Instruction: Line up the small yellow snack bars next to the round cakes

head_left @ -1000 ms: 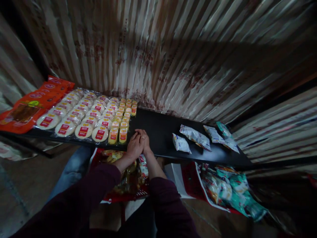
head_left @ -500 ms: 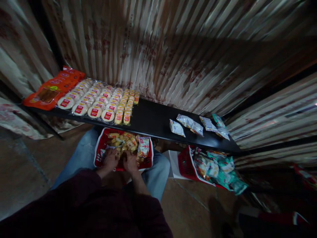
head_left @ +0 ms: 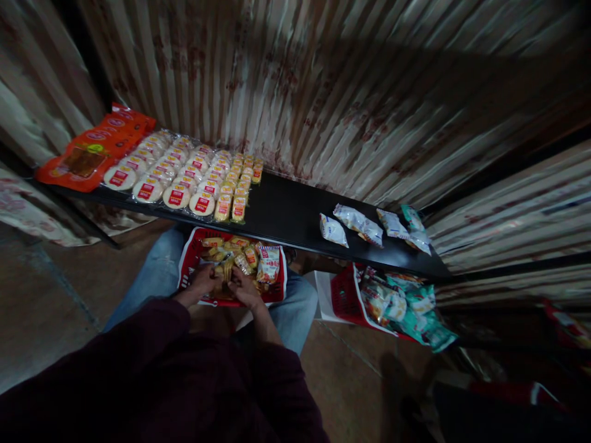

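A red basket (head_left: 184,261) with a white rim rests between my knees, filled with small yellow wrapped snack cakes (head_left: 243,261). Both hands are inside it. My left hand (head_left: 203,284) is closed around some of these cakes at the near left side. Facing it, my right hand (head_left: 244,289) has its fingers bent against cakes in the same cluster; its fingertips are partly hidden. At the right of the basket lies a white and red snack bag (head_left: 268,263).
On the black shelf (head_left: 286,212) stand rows of round white packaged cakes (head_left: 176,195), yellow wrapped cakes (head_left: 231,197) and an orange bag (head_left: 96,151). White packets (head_left: 333,230) lie at its right. Below is another red basket (head_left: 346,298) with green bags (head_left: 420,314). Striped curtain hangs behind.
My hands have come up from among the cakes, now gathering several of them between the fingers. The cakes in the basket have shifted. The view has tilted slightly.
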`<action>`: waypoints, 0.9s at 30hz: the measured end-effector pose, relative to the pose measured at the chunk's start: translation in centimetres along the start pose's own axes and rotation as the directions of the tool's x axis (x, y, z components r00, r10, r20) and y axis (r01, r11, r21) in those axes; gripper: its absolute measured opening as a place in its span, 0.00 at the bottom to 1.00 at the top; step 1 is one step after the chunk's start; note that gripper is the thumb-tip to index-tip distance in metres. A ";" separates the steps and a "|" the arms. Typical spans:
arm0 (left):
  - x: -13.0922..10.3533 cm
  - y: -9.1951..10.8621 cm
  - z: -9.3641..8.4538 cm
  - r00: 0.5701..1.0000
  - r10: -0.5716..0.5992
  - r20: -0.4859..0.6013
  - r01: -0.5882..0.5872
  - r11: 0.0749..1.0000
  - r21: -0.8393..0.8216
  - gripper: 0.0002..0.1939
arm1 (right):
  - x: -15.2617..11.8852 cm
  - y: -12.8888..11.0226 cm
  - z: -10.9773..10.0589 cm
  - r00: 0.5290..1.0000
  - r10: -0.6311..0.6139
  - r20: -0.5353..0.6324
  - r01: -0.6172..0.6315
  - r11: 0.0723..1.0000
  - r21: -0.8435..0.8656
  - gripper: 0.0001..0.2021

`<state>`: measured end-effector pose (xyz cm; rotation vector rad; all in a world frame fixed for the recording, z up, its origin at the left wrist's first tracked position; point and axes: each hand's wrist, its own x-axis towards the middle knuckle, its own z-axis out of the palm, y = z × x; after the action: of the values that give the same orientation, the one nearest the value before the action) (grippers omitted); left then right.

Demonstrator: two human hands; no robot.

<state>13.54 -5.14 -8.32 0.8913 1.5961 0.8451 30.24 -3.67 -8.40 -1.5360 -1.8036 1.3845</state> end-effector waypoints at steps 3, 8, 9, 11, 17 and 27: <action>-0.1 0.2 -0.2 0.997 -0.077 0.025 0.080 0.989 -0.128 0.20 | 0.1 0.0 -0.1 0.998 -0.048 -0.048 0.053 0.992 0.112 0.23; -0.6 0.9 -0.5 0.982 -0.124 0.141 0.160 0.945 -0.286 0.16 | -0.3 -0.7 -0.2 0.976 -0.060 -0.209 0.072 0.996 0.049 0.12; -0.7 0.9 -0.6 0.980 -0.137 0.141 0.175 0.933 -0.314 0.17 | -0.4 -0.8 -0.3 0.976 -0.078 -0.204 0.088 0.995 0.040 0.12; -0.8 1.1 -0.8 0.980 -0.152 0.128 0.190 0.908 -0.374 0.17 | -0.6 -0.8 -0.4 0.984 -0.108 -0.143 0.111 0.994 0.017 0.12; -1.0 1.3 -1.0 0.978 -0.131 0.164 0.196 0.851 -0.487 0.19 | -0.4 -0.5 -0.2 0.998 -0.063 -0.017 0.063 0.998 -0.012 0.15; -1.1 2.2 -1.3 0.947 -0.211 0.242 0.314 0.761 -0.568 0.10 | 0.1 0.2 0.0 0.992 -0.093 -0.084 0.104 0.985 0.139 0.14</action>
<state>12.71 -5.21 -5.65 0.2561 1.1546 0.9661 30.29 -3.65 -8.63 -1.3888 -1.6721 1.3573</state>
